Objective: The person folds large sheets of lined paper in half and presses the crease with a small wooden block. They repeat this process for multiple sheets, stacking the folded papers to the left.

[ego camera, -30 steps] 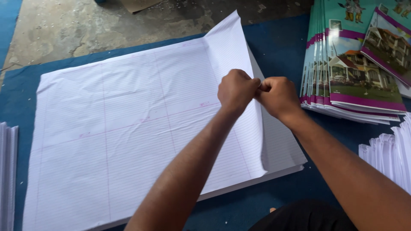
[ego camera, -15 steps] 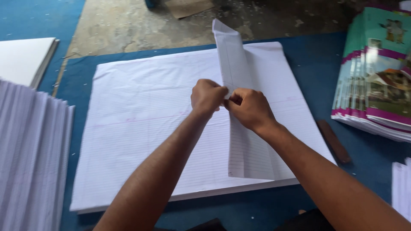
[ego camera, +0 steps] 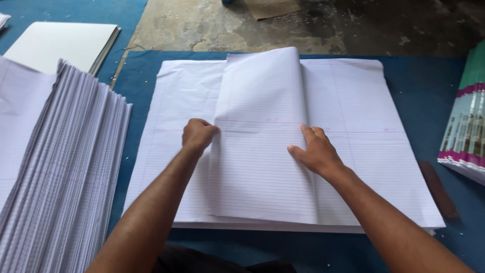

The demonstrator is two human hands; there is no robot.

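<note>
A large stack of ruled white sheets [ego camera: 353,151] lies flat on a blue mat [ego camera: 429,91], filling most of the middle of the view. On top of it, one sheet is folded over into a narrower panel, the folded sheet [ego camera: 260,146], which runs from the far edge of the stack down to its near edge and bulges up a little along its length. The left hand [ego camera: 198,135] is curled into a loose fist at the left edge of that folded sheet, knuckles up, and seems to pinch the paper's edge between thumb and fingers, though the grip itself is hidden under the hand. The right hand [ego camera: 314,150] lies open and flat on the right edge of the folded sheet, fingers spread a little and pointing away from the person, pressing the paper down against the stack. The two hands sit well apart, one on each side of the fold, at about the same height across the sheet. To the left, a tall pile of folded ruled paper [ego camera: 60,172] fans out on the mat, just beside the big stack. Beyond it lies a flat white board [ego camera: 60,45]. At the right edge, a stack of colourful printed covers [ego camera: 467,136] rests on the mat, and a dark brown strip [ego camera: 437,189] lies just beside the big stack's right corner. Bare concrete floor [ego camera: 202,25] shows past the mat.
</note>
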